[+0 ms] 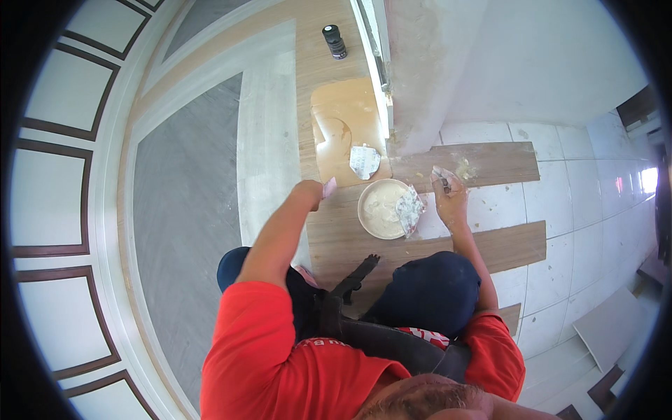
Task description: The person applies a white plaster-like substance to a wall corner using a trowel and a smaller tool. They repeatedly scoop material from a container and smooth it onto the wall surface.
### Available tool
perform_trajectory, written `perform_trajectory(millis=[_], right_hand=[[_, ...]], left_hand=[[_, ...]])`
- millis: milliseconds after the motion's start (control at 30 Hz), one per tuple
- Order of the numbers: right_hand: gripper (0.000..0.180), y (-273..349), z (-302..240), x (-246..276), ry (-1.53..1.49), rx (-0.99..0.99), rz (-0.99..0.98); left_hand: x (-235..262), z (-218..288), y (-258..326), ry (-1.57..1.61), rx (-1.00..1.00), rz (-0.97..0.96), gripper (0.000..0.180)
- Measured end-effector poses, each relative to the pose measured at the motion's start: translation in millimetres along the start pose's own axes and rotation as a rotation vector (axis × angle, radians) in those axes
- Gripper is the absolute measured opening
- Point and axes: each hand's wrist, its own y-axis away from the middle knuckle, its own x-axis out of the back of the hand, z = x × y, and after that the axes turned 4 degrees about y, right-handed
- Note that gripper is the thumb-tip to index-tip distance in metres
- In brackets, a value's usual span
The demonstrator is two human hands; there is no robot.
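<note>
My left hand (308, 194) is closed on a small flat pink piece (329, 187), left of the bowl; I cannot make out its kind. My right hand (452, 201), right of the bowl and smeared with white, is closed on a small tool with a dark part (442, 182), most of it hidden by the fingers. Between my hands a round cream bowl (362, 217) holds a pale, whitish mix (381, 206). A crumpled, white-smeared wrapper or sheet (409, 211) leans over the bowl's right side. Neither hand touches the bowl.
Beyond the bowl lies a tan sheet (336, 105) with a crumpled silvery-white packet (364, 162) on it. Farther off, a black bottle (334, 42) stands near a white frame (378, 63). Wood-look planks (490, 162) cross the white tiles (553, 203). Crumbs (465, 169) dot the far plank.
</note>
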Motion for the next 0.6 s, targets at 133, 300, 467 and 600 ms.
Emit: perform_trajectory(millis=[133,300,467,600], right_hand=[[0.04,-1.0,-53.4,8.0,0.001,0.323,-0.238],[0.069,1.2,-143.0,31.3,0.042,1.017,-0.488],[0.058,-1.3,-205.2,58.2,-0.031,1.245,-0.44],[0.041,0.6,-220.9,69.2,-0.506,1.005,-0.319]], left_hand=[[83.7,-12.1,66.0,0.328,-0.018,-0.192,0.045],[122.9,45.5,131.5,1.575,-0.165,-0.106,0.039],[164.8,148.0,193.4,2.103,-0.46,-0.171,0.048],[192.1,167.9,225.6,2.133,-0.654,-0.281,0.049]])
